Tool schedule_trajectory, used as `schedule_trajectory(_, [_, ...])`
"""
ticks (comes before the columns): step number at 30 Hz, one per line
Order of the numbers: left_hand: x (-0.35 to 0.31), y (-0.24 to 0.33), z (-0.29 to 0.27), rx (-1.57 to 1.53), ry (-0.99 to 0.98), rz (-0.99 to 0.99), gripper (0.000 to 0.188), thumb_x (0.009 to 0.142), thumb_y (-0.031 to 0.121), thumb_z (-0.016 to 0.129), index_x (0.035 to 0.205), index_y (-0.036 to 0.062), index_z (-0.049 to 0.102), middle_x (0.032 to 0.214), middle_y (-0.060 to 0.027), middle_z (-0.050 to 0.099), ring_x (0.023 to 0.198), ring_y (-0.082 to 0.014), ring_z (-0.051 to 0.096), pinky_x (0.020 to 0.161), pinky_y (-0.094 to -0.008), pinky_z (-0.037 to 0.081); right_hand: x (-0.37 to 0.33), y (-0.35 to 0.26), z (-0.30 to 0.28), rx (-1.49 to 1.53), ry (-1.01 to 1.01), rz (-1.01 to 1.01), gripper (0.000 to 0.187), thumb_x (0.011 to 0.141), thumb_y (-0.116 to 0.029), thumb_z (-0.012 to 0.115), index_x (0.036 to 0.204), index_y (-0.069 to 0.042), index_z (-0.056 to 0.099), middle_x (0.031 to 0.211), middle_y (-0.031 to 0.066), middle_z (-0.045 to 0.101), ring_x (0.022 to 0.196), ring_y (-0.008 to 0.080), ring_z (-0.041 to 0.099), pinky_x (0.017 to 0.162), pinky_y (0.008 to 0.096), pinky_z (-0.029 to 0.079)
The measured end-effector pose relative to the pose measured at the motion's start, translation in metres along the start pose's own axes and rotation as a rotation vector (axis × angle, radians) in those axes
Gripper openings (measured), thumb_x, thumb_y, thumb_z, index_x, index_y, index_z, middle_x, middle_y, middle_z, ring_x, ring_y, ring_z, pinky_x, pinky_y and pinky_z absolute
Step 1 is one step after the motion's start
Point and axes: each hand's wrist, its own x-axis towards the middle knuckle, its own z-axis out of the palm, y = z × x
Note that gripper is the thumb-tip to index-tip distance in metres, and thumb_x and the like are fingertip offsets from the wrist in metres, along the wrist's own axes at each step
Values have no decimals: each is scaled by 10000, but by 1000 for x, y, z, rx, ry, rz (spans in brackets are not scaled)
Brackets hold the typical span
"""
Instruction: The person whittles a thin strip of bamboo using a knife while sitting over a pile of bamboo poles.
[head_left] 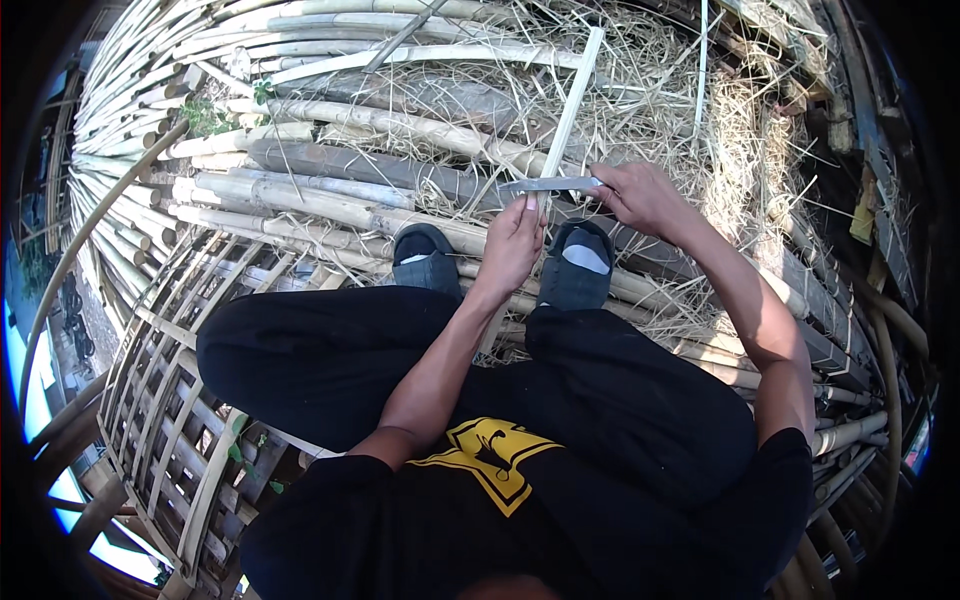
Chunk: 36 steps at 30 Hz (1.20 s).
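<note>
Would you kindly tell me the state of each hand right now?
Left hand: closed, holding a bamboo strip.
Right hand: closed, holding a knife.

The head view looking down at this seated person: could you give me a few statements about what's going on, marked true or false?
1. Both hands are empty. False: the right hand holds a knife, and the left hand grips a pale strip.
2. The knife's blade points toward the person's left. True.
3. The person is barefoot. False: dark slippers are on both feet.
4. Straw-like shavings lie among bamboo poles. True.
5. The person's top is plain white. False: the black shirt bears a yellow emblem.
</note>
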Motion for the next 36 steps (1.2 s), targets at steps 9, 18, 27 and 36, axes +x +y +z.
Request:
schedule_trajectory(9, [-15, 11, -5, -172, -43, -138, 334, 1032, 337, 374, 837, 78, 455, 531, 69, 315, 404, -28, 272, 369, -200, 217, 17, 55, -21, -41, 234, 446, 414, 990, -432, 360, 905, -64, 529, 657, 186, 591, 661, 399, 597, 639, 509, 452])
schedule_trajectory(18, [-4, 6, -4, -144, -54, -44, 342, 1035, 357, 339, 907, 68, 469, 507, 52, 322, 333, -35, 247, 298, -202, 204, -33, 116, -40, 378, 566, 642, 515, 981, -462, 423, 770, -6, 535, 577, 46, 428, 578, 140, 405, 564, 319, 356])
schedule_trajectory(27, [-3, 0, 5, 30, -127, -20, 344, 1030, 339, 359, 918, 46, 498, 534, 17, 412, 364, -66, 382, 341, -222, 326, 20, -26, 0, 1101, 298, 618, 387, 918, -407, 607, 770, -52, 564, 527, -59, 399, 392, 41, 356, 364, 233, 262])
schedule_trajectory(36, [5, -12, 10, 139, -57, 173, 315, 1024, 310, 405, 916, 39, 523, 623, -2, 516, 394, -56, 436, 352, -190, 333, 24, -43, 12, 1304, 350, 623, 384, 902, -340, 652, 653, -82, 511, 525, -56, 432, 399, 44, 364, 369, 243, 260])
